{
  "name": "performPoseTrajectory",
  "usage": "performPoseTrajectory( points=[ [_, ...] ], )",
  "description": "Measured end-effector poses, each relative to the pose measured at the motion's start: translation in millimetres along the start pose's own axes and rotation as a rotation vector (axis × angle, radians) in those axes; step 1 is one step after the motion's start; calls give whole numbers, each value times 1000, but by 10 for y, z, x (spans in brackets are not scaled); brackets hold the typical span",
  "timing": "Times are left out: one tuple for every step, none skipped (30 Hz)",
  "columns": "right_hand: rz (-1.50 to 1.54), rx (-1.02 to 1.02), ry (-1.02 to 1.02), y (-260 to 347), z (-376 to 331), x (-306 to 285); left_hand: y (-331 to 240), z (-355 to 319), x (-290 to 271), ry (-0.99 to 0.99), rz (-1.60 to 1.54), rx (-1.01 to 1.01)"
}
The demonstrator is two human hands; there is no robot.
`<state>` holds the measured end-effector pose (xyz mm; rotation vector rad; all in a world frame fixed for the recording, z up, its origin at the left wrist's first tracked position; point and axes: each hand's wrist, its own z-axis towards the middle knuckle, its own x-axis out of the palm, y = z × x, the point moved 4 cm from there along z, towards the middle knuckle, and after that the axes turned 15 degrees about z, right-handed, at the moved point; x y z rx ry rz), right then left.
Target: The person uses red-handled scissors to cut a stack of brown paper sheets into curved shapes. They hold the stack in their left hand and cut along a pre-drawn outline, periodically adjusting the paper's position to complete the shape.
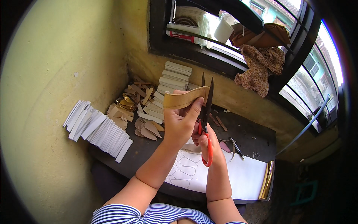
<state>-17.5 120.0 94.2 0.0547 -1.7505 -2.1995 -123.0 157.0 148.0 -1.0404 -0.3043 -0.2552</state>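
Observation:
My left hand pinches a tan strip of leather-like material between thumb and fingers, held up above the table. In my right hand is a pair of scissors with red handles and dark blades. The blades point upward and stand apart, with the strip's right end between or against them; whether they are cutting into it I cannot tell. Below my hands lies a white sheet with several oval outlines drawn on it. Its right end curls into a gold-coloured roll.
White strips are stacked at the left and at the back. Tan cut pieces and gold scraps lie between them. A pen rests right of my hands. Walls and a barred window bound the dark table.

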Motion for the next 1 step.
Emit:
performPoseTrajectory(
  points=[
    [3,0,-2,0,0,-4,17,-1,0,-2,3,1]
  ],
)
